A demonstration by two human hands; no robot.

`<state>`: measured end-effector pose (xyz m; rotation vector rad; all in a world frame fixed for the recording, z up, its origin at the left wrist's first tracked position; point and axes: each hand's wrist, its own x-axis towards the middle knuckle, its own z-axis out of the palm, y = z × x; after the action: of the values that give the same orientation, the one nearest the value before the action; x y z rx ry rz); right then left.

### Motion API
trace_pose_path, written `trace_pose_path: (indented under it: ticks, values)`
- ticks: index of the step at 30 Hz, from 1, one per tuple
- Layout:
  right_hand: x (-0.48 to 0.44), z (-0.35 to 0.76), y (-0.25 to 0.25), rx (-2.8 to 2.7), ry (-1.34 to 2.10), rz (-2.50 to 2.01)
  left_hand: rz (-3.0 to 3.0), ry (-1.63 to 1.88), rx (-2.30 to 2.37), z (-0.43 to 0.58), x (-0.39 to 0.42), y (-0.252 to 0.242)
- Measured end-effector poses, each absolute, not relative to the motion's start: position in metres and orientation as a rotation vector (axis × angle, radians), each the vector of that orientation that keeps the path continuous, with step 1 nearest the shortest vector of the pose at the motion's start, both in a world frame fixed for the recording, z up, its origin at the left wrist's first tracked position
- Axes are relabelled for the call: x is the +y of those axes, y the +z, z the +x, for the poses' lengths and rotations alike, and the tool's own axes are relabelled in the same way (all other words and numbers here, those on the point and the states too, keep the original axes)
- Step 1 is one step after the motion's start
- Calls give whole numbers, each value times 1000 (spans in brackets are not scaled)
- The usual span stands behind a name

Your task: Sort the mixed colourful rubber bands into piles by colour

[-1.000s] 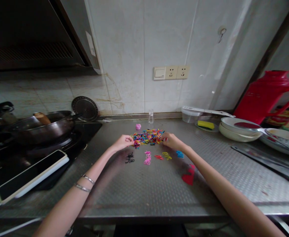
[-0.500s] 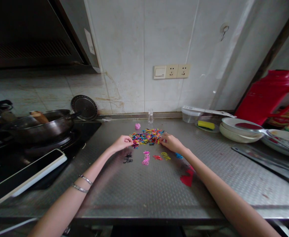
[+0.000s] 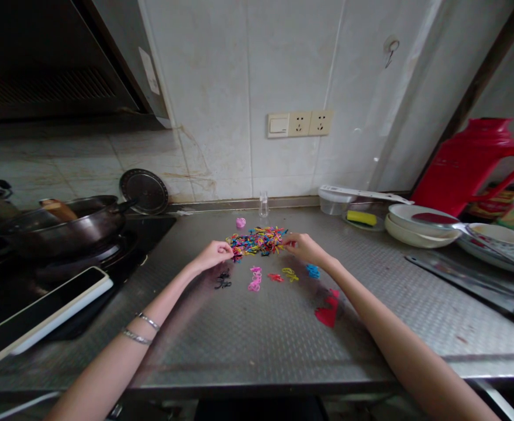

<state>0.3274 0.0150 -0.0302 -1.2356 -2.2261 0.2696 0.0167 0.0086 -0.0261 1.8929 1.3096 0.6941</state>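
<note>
A pile of small, many-coloured rubber bands (image 3: 257, 241) lies on the steel counter. At its left edge is my left hand (image 3: 214, 255), thumb and fingers pinched together; what is between them is hidden. My right hand (image 3: 306, 249) touches the pile's right edge with fingertips closed in a pinch, and I cannot make out what they hold. Nearer to me lie small groups of black bands (image 3: 223, 280), pink bands (image 3: 255, 279), red bands (image 3: 275, 278), yellow bands (image 3: 290, 273) and blue bands (image 3: 313, 271), in a row from left to right.
Behind the pile are a pink lump (image 3: 240, 223) and a small clear bottle (image 3: 263, 206). A red piece (image 3: 328, 310) lies near my right forearm. Left are a phone (image 3: 41, 313) and a pan (image 3: 68, 228); right are bowls (image 3: 418, 234), a knife (image 3: 467, 286) and a red flask (image 3: 467, 166).
The whole view has shifted slightly. My right hand has lifted a little off the pile's near right side, and the blue bands show more fully. The left hand has hardly moved.
</note>
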Motion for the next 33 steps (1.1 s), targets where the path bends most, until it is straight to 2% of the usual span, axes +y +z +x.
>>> trace_pose_path:
  ticks: [10, 28, 33]
  values:
    - [19, 328, -38, -2207, 460, -1230, 1883, 668, 1321, 18, 7, -26]
    - [19, 326, -41, -2203, 489, -1282, 1891, 665, 1298, 20, 7, -25]
    - [22, 332, -41, -2164, 603, -1256, 1886, 667, 1313, 21, 3, -21]
